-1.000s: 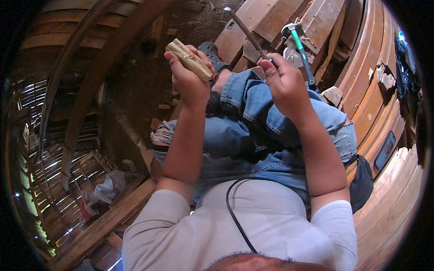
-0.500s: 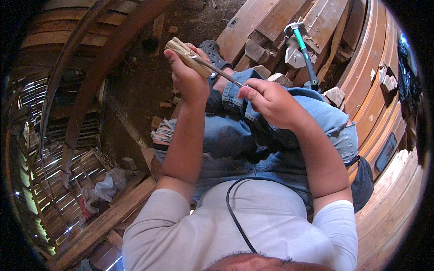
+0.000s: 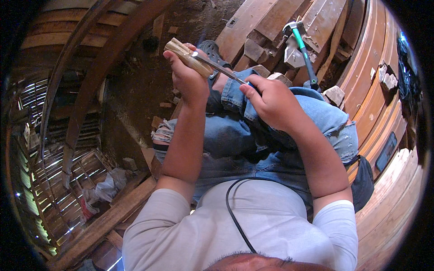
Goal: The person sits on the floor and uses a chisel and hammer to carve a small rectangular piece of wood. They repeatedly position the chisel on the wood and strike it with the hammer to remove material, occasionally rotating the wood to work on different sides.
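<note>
My left hand point(image 3: 187, 81) is wrapped round a short, pale piece of wood point(image 3: 183, 49), held up in front of my knees. A cut hollow or notch shows on its upper side. My right hand point(image 3: 273, 99) grips a long, slim steel chisel point(image 3: 226, 73) near its handle, most of which the fingers hide. A bit of blue shows at the grip. The chisel's bright tip lies against the wood, close to my left fingers.
A claw hammer point(image 3: 304, 56) with a green and black handle rests on stacked boards point(image 3: 275, 20) ahead to the right. Wood offcuts point(image 3: 334, 95) lie around. A phone point(image 3: 386, 151) sits on planks at the right. A plastic bag point(image 3: 108, 185) lies at the left by a beam point(image 3: 108, 221).
My right hand has turned and shifted slightly, so the chisel shows more of its flat blade. The wood and my left hand stay almost where they were.
</note>
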`<state>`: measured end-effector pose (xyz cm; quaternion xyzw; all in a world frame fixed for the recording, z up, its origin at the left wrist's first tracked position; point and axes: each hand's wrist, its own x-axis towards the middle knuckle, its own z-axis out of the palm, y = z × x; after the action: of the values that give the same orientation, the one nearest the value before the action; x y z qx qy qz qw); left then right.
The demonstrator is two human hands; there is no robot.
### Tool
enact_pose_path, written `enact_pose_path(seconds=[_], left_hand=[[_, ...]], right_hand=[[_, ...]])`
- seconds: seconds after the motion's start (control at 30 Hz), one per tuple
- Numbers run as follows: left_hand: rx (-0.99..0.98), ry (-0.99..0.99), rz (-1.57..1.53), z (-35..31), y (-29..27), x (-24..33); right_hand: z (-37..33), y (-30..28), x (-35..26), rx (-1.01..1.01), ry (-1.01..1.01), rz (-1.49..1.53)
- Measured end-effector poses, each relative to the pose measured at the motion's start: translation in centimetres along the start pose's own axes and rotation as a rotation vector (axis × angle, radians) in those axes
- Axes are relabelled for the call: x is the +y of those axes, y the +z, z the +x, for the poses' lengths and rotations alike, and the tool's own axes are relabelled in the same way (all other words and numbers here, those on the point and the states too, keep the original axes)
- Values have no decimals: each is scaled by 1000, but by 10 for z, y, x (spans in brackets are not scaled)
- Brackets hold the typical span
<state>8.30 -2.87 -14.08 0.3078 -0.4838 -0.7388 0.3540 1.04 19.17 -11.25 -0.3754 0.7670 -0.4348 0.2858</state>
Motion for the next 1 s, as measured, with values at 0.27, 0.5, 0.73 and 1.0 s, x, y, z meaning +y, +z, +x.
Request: enact_pose_path(seconds=[0.27,0.5,0.73,1.0], left_hand=[[13,-105,-1,-8,9,0],[56,-152,16,-13,18,-5],[47,-163,57,7,7,-26],[-59,-449,221,43,18,-72]], right_hand=[[-1,9,4,35,9,-56],[0,22,12,76,26,-101],[0,32,11,128,86,-13],[10,0,30,11,92,292]])
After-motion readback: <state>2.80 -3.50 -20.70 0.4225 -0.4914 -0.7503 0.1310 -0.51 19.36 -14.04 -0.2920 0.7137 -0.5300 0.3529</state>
